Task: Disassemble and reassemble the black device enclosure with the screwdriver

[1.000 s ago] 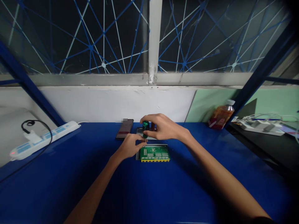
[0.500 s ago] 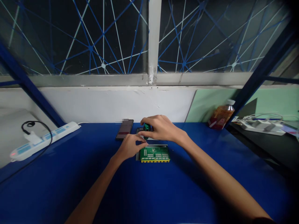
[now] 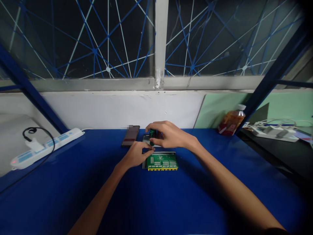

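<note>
My right hand [image 3: 170, 133] grips the handle of a green and black screwdriver [image 3: 153, 134], which stands upright with its shaft pointing down. Around the lower shaft close the thumb and forefinger of my left hand [image 3: 137, 153]; the tip and anything under it are hidden by the fingertips. Both hands are over the far left corner of a green circuit board [image 3: 162, 160]. A row of yellow-edged connectors runs along the board's near side, and a grey metal plate [image 3: 144, 164] shows at its left edge.
Behind the left hand lies a dark phone [image 3: 130, 135]. Another dark, flat item [image 3: 146, 138] is partly covered by the hands. A white power strip [image 3: 49, 147] with a black cord is at left. A bottle [image 3: 232, 120] stands by the blue frame at back right.
The screwdriver has shifted slightly left, and my right fingers have changed their hold on its handle. More of the shaft shows between the left fingertips. The board stays in place.
</note>
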A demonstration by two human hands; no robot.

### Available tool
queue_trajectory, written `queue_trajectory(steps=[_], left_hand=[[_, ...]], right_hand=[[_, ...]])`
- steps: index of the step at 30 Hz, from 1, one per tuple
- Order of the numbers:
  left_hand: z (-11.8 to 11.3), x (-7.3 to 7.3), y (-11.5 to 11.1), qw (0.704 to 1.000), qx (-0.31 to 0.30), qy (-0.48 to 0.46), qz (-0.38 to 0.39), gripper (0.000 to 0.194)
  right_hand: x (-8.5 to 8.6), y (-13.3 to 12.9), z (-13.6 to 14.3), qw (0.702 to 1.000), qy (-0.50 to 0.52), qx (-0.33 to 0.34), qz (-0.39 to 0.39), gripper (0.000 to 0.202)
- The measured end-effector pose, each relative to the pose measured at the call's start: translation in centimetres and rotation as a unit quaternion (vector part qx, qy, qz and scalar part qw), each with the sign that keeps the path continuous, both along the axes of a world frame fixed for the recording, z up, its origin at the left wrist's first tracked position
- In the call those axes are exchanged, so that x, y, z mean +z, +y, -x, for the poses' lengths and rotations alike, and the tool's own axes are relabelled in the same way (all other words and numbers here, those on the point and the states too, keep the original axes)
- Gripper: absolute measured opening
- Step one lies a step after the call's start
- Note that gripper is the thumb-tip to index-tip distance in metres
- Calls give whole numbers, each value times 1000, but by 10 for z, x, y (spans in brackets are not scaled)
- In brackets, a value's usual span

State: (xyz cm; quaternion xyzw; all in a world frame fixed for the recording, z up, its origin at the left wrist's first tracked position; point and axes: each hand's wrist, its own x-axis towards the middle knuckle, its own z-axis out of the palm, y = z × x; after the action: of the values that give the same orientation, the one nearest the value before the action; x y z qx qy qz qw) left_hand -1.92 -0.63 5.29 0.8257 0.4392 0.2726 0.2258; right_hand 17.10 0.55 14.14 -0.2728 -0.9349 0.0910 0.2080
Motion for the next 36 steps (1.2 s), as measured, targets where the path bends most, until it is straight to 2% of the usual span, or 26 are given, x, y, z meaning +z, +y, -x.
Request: queue_trajectory(steps=[5, 9, 13, 19, 24, 30, 36], left_hand=[[2, -4, 3, 999, 21, 11, -29, 17], [2, -8, 4, 999, 21, 14, -35, 16], [0, -7, 2, 1000, 9, 7, -29, 17], [-1, -2, -1, 1000, -10, 12, -15, 20], [0, -5, 1, 1000, 2, 13, -22, 18], [1, -9, 2, 999, 21, -9, -25, 16], [1, -7, 2, 1000, -1, 2, -22, 17]], right_hand=[[-2, 1, 2, 999, -7, -25, -21, 25], [-4, 2, 1, 999, -9, -37, -33, 33], [-3, 1, 0, 999, -2, -21, -33, 31], [-1, 1, -1, 1000, -4, 10, 10, 27], [-5, 2, 2, 1000, 4, 6, 12, 26], [-5, -2, 6, 999, -4, -33, -14, 30], [2, -4, -1, 1000, -1, -9, -2, 29]])
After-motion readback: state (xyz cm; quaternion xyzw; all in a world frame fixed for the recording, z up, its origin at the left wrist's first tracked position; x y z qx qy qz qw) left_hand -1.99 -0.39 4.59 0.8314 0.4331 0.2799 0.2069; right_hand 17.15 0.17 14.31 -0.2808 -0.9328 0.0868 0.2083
